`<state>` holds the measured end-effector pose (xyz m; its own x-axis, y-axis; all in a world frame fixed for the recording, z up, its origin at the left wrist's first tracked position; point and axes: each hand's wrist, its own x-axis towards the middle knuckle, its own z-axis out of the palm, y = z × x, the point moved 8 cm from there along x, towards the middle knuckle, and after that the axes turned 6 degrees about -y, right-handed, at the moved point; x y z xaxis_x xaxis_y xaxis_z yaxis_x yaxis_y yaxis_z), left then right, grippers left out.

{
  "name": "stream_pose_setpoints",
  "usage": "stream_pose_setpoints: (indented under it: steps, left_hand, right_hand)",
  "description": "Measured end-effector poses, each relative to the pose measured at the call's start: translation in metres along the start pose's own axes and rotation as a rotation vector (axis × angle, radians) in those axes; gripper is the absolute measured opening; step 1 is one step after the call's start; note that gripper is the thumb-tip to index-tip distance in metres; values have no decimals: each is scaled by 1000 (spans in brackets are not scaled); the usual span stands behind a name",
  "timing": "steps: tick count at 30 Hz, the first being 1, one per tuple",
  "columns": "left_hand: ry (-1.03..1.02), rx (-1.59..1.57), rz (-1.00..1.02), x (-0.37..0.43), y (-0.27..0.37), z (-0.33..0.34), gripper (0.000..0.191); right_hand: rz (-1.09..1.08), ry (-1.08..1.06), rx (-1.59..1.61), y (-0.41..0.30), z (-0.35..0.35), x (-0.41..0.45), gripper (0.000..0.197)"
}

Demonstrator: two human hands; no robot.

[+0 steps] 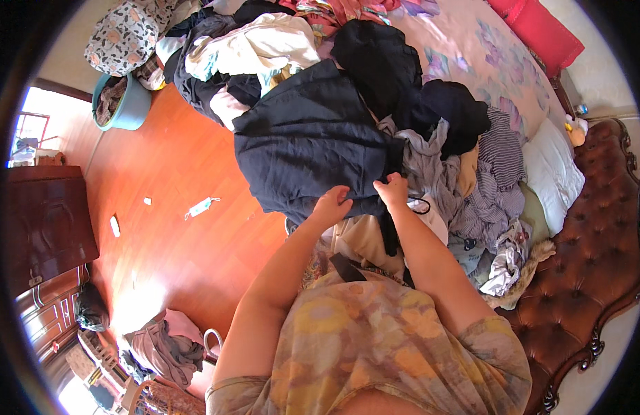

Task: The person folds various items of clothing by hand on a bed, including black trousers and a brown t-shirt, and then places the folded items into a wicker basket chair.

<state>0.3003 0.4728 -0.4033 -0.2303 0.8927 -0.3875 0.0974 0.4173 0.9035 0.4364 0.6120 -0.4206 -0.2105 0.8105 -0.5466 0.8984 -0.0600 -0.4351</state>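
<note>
A dark navy garment (309, 140) is spread out in front of me, its far part resting on the heap of clothes. My left hand (333, 206) grips its near edge, the fingers curled into the cloth. My right hand (392, 190) pinches the same garment at its near right corner. Below the right hand hangs a narrow dark strip of cloth (387, 233). A thin black cord loop (423, 205) shows just right of that hand. Beneath the garment lies beige cloth (364, 238), partly hidden.
Black clothes (377, 62), a white garment (257, 44) and striped cloth (501, 150) are piled on the floral bedsheet (470, 57). A tufted brown headboard (574, 249) borders the right. A blue tub (130, 111) stands on the wooden floor (169, 155), where a face mask (200, 207) lies.
</note>
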Motion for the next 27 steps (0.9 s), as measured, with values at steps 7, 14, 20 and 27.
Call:
stream_pose_setpoints:
  steps: [7,14,20,27]
  left_hand:
    - [237,369,132,-7,34,-5,71]
    - [555,-307,325,-44,56,-78,43]
    - [795,-333,241,-137,56,-224,29]
    - [1035,-885,419,-268,9,-383,39]
  right_hand:
    - [-135,-200,887,-65,11,-46,43]
    - [-703,-598,891,-168,14,-115,40]
    - [-759,-611,380,-147,28,-83,29]
    - [-401,-194,-424,-50,10,27,38]
